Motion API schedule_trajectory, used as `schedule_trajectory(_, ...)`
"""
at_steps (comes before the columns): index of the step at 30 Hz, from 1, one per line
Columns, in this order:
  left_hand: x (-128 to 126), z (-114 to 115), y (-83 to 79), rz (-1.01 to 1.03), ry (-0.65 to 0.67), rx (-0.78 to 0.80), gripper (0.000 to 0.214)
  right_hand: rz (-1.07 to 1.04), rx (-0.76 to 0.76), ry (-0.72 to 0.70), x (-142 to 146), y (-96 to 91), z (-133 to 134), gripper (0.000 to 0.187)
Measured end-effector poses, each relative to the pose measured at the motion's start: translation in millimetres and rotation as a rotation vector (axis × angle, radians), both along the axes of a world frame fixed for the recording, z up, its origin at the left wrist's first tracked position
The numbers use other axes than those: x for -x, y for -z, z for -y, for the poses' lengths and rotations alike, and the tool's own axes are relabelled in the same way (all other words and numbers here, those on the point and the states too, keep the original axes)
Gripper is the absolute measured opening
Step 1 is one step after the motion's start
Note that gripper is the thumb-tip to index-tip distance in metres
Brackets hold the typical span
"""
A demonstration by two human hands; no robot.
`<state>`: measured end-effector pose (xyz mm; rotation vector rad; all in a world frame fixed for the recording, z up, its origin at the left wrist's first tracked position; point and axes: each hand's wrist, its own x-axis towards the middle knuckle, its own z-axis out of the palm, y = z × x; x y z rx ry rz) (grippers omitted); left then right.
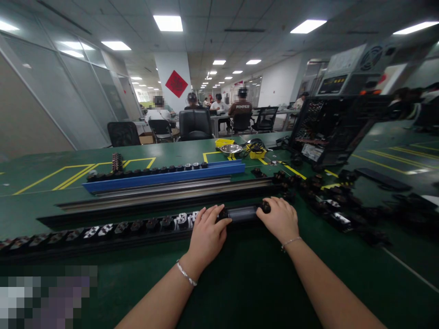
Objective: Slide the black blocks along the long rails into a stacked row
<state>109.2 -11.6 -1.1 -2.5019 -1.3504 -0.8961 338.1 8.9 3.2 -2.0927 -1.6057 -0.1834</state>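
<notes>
A long black channel runs across the table in front of me, with a row of socket modules seated in it. My left hand lies over the channel with its fingers bent around a dark socket module at the row's right end, partly hiding it. At the channel's right end, my right hand pinches a small black socket module between thumb and fingers. Between the two hands, a bare stretch of the channel's inside shows.
Behind the channel lie more metal and black rails and a blue rail with a row of black modules. Loose black parts are scattered right. Farther back stand a metal bowl, yellow trays and an open computer case.
</notes>
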Motion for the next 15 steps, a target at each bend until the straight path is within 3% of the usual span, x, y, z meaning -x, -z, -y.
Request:
schedule_trajectory(4, 0.0, 0.1, -0.3, -0.004, 0.003, 0.003, 0.030, -0.028, 0.007, -0.048, -7.3, -2.5, -1.6, 0.038)
schedule_trajectory(15, 1.0, 0.9, -1.3, -0.005, 0.004, -0.010, 0.031, -0.124, 0.030, 0.001, -5.4, -3.7, 2.6, 0.037)
